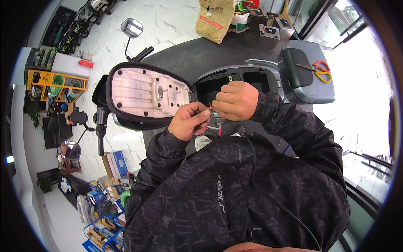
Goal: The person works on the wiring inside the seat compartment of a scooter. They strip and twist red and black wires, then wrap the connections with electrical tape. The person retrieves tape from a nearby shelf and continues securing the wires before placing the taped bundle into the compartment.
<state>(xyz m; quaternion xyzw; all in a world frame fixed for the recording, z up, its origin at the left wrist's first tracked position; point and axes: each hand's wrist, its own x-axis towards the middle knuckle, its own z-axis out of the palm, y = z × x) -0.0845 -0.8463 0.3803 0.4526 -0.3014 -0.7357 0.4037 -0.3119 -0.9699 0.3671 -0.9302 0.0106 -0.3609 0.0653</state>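
Pinch on a thin orange-red strand (210, 107), just above frame center, both hands at it. Left hand (189, 122): thumb laid on top, pressed against the side of the curled index finger, strand coming out at the thumb tip. Other fingers tucked under, partly hidden. Thumb side faces camera, fingers aim toward the upper right. Right hand (236, 101): back of hand up, knuckles toward camera, fingers folded down and pointing left, closed at the upper end of the strand. Right thumb is hidden, so can't tell its exact contact. Hands near each other, fingertips nearly meeting, right one set a bit higher in frame.

Arms: left sleeve (166, 151) rises from lower center-left, elbow bent, wrist roughly in line. Right sleeve (294, 119) swings in from the right side, elbow bent well out, forearm slanting up and left. Both sleeves dark patterned, same as the jacket (235, 180) filling the lower center.

Around the hands: scooter seat (138, 90) flipped up left of center, pale underside showing. Open black storage compartment (212, 89) just beyond the hands. Gray rear box (310, 93) at upper right, scissors (321, 72) with orange and yellow handles lying on top, blades pointing left.
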